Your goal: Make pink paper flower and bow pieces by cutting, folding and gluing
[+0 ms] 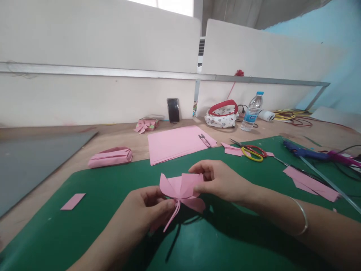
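A pink paper flower (pixel 182 188) with broad petals and thin strips hanging from its middle is held between both hands above the green mat (pixel 113 210). My left hand (pixel 149 207) pinches it low on the left, thumb close to where the strips meet the petals. On the other side, my right hand (pixel 211 177) has its thumb and fingers closed on a right-hand petal. Part of the flower is hidden behind the fingers. A small pink paper piece (pixel 72 202) lies on the mat to the left.
Behind the mat are a folded pink paper bundle (pixel 110 157), pink sheets (pixel 175 143) with thread snips (pixel 204 140), and a phone (pixel 173 110). Scissors (pixel 254 152), a glue gun (pixel 307 152), paper strips (pixel 311 183) and a water bottle (pixel 252 113) stand or lie at right.
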Demonstrator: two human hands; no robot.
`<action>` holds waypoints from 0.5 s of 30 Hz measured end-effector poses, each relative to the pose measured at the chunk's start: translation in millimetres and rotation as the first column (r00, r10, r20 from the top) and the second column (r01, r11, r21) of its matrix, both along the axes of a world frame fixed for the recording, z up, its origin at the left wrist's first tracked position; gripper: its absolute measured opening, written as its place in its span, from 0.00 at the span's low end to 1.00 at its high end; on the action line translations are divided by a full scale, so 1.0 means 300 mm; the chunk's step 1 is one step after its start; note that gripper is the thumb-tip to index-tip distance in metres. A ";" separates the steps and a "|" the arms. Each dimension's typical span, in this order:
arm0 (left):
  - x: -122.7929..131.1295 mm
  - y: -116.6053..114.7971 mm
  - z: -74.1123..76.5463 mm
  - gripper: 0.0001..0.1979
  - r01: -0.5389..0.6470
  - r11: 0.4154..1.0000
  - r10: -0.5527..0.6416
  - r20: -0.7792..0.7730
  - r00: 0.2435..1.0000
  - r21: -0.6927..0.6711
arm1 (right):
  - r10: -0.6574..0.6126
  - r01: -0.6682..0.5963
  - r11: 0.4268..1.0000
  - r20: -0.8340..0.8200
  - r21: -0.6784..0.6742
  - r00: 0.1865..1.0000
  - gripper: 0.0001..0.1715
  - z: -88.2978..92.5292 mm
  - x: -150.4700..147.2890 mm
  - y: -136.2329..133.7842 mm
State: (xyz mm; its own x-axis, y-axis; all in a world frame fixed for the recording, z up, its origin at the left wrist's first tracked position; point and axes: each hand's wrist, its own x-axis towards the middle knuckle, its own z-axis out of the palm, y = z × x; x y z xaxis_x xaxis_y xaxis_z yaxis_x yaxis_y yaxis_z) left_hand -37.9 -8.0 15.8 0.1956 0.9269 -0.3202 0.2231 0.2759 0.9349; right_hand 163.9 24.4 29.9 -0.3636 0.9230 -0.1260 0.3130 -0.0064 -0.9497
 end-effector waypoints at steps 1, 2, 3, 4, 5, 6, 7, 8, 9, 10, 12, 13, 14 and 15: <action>0.001 -0.001 0.002 0.13 0.011 1.000 -0.011 -0.018 1.000 0.001 | 0.000 0.000 1.000 -0.008 -0.004 1.000 0.21 -0.002 0.000 0.001; 0.003 -0.002 0.003 0.14 0.019 1.000 -0.019 -0.034 0.999 -0.003 | -0.003 0.003 1.000 -0.018 -0.006 1.000 0.21 -0.003 -0.001 0.002; 0.005 -0.002 0.003 0.14 0.019 1.000 -0.019 -0.037 0.999 -0.014 | -0.008 0.007 1.000 -0.029 -0.008 1.000 0.20 -0.004 -0.001 0.003; 0.006 -0.002 0.002 0.15 0.010 0.999 -0.011 -0.028 1.000 -0.030 | -0.011 0.011 1.000 -0.038 -0.012 0.999 0.20 -0.004 -0.002 0.004; 0.007 -0.002 0.001 0.15 -0.005 0.999 0.004 -0.014 1.000 -0.048 | -0.015 0.014 1.000 -0.044 -0.016 0.999 0.19 -0.003 -0.003 0.005; 0.007 -0.001 -0.002 0.16 -0.019 0.998 0.019 0.001 1.000 -0.063 | -0.017 0.017 1.000 -0.042 -0.018 0.999 0.18 -0.002 -0.004 0.007; 0.007 0.000 -0.004 0.16 -0.031 0.997 0.032 0.012 0.999 -0.075 | -0.020 0.019 1.000 -0.034 -0.020 0.999 0.17 -0.001 -0.004 0.008; 0.006 0.001 -0.007 0.17 -0.041 0.996 0.043 0.023 0.999 -0.081 | -0.019 0.018 1.000 -0.026 -0.024 0.999 0.16 0.000 -0.005 0.008; 0.006 0.001 -0.010 0.18 -0.047 0.995 0.049 0.027 0.998 -0.083 | -0.018 0.017 0.999 -0.018 -0.027 1.000 0.15 0.002 -0.005 0.009; 0.005 0.002 -0.012 0.18 -0.048 0.995 0.050 0.026 0.998 -0.082 | -0.017 0.017 0.999 -0.011 -0.029 1.000 0.14 0.003 -0.005 0.009; 0.006 0.002 -0.016 0.17 -0.056 0.995 0.060 0.037 0.998 -0.085 | -0.016 0.015 0.999 -0.010 -0.032 1.000 0.14 0.004 -0.005 0.009; 0.007 0.002 -0.017 0.16 -0.062 0.994 0.066 0.050 0.997 -0.086 | -0.016 0.016 0.999 -0.016 -0.034 1.000 0.14 0.005 -0.004 0.008; 0.008 0.001 -0.017 0.16 -0.067 0.994 0.072 0.063 0.995 -0.088 | -0.020 0.019 0.999 -0.021 -0.034 1.000 0.14 0.005 -0.003 0.009; 0.008 0.001 -0.018 0.15 -0.069 0.994 0.076 0.075 0.994 -0.090 | -0.022 0.022 0.999 -0.025 -0.033 0.999 0.14 0.004 -0.002 0.009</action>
State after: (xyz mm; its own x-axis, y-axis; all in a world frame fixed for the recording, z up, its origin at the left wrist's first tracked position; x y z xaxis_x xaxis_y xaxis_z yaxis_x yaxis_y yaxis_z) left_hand -35.4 -7.6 10.4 0.1564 0.9087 -0.3871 0.1267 0.3702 0.9203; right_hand 163.2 27.1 31.1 -0.3467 0.9263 -0.1477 0.2884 -0.0446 -0.9565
